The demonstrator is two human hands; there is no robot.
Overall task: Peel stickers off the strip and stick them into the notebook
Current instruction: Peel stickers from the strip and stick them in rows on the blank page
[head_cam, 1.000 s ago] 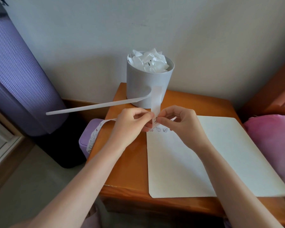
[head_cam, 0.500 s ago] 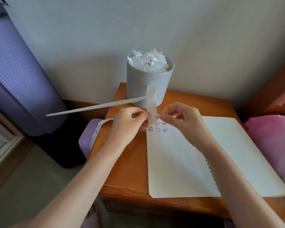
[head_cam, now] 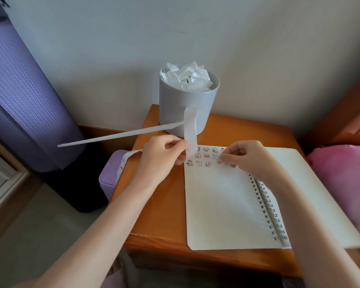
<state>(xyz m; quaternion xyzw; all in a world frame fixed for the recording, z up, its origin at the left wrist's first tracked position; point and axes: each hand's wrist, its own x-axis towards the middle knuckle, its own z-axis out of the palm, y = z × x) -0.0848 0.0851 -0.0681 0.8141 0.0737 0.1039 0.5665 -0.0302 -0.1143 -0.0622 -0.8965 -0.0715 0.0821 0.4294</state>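
Note:
An open spiral notebook (head_cam: 220,204) lies on the wooden table (head_cam: 154,215). Several small cartoon stickers (head_cam: 204,156) sit in rows at the top of its left page. My left hand (head_cam: 162,159) pinches the white sticker strip (head_cam: 190,129), which loops up in front of the bin and trails off left as a long peeled backing; its printed end runs left behind my hand. My right hand (head_cam: 247,159) has its fingers curled, fingertips pressing a small sticker (head_cam: 219,161) onto the page at the right end of the lowest row.
A grey bin (head_cam: 175,113) full of crumpled white paper stands at the table's back. A small purple box (head_cam: 108,181) sits by the table's left edge. A purple rolled mat (head_cam: 19,100) leans at the left, a pink cushion (head_cam: 345,179) at the right.
My right hand left the strip and moved right and down onto the page with a sticker. More rows of stickers now show. My left hand kept its hold.

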